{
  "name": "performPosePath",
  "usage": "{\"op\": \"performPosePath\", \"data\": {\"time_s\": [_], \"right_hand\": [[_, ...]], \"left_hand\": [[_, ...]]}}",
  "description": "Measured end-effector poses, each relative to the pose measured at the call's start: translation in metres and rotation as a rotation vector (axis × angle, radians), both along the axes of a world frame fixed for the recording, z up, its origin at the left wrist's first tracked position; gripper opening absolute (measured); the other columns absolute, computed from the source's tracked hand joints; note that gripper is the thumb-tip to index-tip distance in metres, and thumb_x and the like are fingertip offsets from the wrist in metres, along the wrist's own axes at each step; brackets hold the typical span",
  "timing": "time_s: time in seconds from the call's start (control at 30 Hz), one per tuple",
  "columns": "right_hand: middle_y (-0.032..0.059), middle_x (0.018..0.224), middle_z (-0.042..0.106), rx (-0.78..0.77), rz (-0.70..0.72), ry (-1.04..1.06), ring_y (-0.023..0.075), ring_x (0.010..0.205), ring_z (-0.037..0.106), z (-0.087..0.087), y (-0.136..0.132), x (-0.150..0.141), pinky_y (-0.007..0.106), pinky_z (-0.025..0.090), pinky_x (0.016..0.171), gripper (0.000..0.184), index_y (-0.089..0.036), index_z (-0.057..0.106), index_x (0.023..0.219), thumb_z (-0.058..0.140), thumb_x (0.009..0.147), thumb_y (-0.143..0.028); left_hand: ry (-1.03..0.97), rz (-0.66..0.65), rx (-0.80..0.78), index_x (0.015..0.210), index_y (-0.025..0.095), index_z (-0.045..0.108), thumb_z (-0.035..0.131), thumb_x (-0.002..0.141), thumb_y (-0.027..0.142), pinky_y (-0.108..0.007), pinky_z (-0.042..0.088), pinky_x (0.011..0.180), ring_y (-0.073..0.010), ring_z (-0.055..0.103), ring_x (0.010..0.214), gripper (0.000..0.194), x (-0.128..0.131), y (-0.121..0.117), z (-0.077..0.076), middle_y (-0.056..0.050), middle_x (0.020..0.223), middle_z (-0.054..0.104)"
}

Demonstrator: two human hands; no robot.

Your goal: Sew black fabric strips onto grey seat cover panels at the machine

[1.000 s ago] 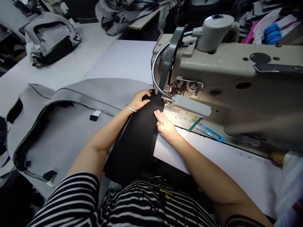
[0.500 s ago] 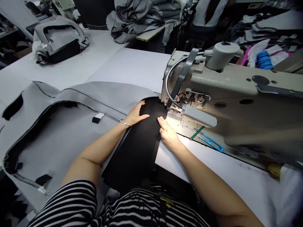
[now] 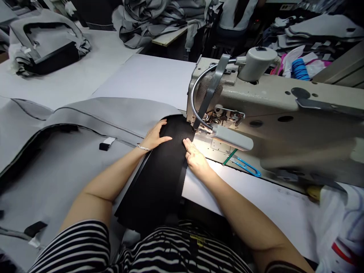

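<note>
A wide black fabric strip [image 3: 159,178] runs from my lap up to the needle area of a beige sewing machine [image 3: 273,113]. My left hand [image 3: 155,136] lies flat on the strip's left side, fingers stretched out, with a thin bracelet at the wrist. My right hand [image 3: 195,157] rests on the strip's right edge, fingers extended and pressed down close to the presser foot. A large grey cover piece [image 3: 79,151] joined to the black strip spreads to the left. The machine's small lamp [image 3: 231,137] lights the spot beside my right hand.
Blue-handled thread snips [image 3: 246,166] lie on the machine bed right of my hand. A folded grey and black cover [image 3: 42,45] sits at the far left of the white table [image 3: 148,76]. Heaps of grey fabric [image 3: 159,19] lie behind. White cloth [image 3: 341,231] hangs at lower right.
The camera view has shifted. My left hand has slid a little back from the needle along the black strip. My right hand stays at the strip's right edge.
</note>
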State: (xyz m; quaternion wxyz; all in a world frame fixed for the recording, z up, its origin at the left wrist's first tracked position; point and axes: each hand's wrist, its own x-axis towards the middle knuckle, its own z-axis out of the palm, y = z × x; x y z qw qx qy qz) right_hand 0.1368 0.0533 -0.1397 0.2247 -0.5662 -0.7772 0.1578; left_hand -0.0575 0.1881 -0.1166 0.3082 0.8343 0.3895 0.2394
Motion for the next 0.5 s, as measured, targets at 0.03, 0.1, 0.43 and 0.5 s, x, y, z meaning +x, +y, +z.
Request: {"op": "performPosePath", "data": {"time_s": [0.03, 0.1, 0.43, 0.5], "right_hand": [[0.0194, 0.142, 0.033, 0.004, 0.004, -0.002, 0.0236, 0.137, 0.022, -0.0005, 0.0, -0.0002, 0.045, 0.028, 0.112, 0.052, 0.0, 0.029, 0.139, 0.021, 0.09, -0.014], [0.0194, 0.143, 0.033, 0.013, 0.016, -0.009, 0.024, 0.137, 0.022, -0.0004, -0.0004, -0.0012, 0.046, 0.029, 0.111, 0.051, 0.0, 0.03, 0.139, 0.02, 0.09, -0.014], [0.0194, 0.142, 0.033, 0.042, 0.036, -0.026, 0.0235, 0.137, 0.021, 0.0002, -0.0004, -0.0004, 0.046, 0.029, 0.111, 0.05, -0.001, 0.037, 0.136, 0.019, 0.091, -0.015], [0.0192, 0.142, 0.033, 0.044, 0.041, -0.026, 0.0234, 0.137, 0.021, -0.0017, 0.0007, 0.0011, 0.045, 0.029, 0.112, 0.049, -0.001, 0.038, 0.135, 0.02, 0.091, -0.014]], "left_hand": [[-0.001, 0.0, 0.0, 0.123, 0.015, 0.042, 0.069, 0.069, 0.044, -0.043, 0.035, 0.105, -0.0276, 0.04, 0.127, 0.067, -0.0004, 0.0, -0.0001, -0.017, 0.139, 0.039], [-0.008, 0.004, 0.0, 0.122, 0.015, 0.043, 0.069, 0.069, 0.043, -0.043, 0.035, 0.105, -0.0273, 0.041, 0.126, 0.066, -0.0014, -0.0001, -0.0004, -0.016, 0.139, 0.039], [-0.249, 0.091, -0.248, 0.118, 0.019, 0.048, 0.073, 0.062, 0.041, -0.044, 0.038, 0.102, -0.0269, 0.04, 0.127, 0.065, -0.0011, -0.0006, -0.0013, -0.013, 0.137, 0.043], [-0.328, 0.134, -0.332, 0.117, 0.019, 0.047, 0.076, 0.058, 0.038, -0.044, 0.037, 0.102, -0.0274, 0.04, 0.127, 0.069, 0.0004, -0.0002, -0.0027, -0.013, 0.137, 0.043]]}}
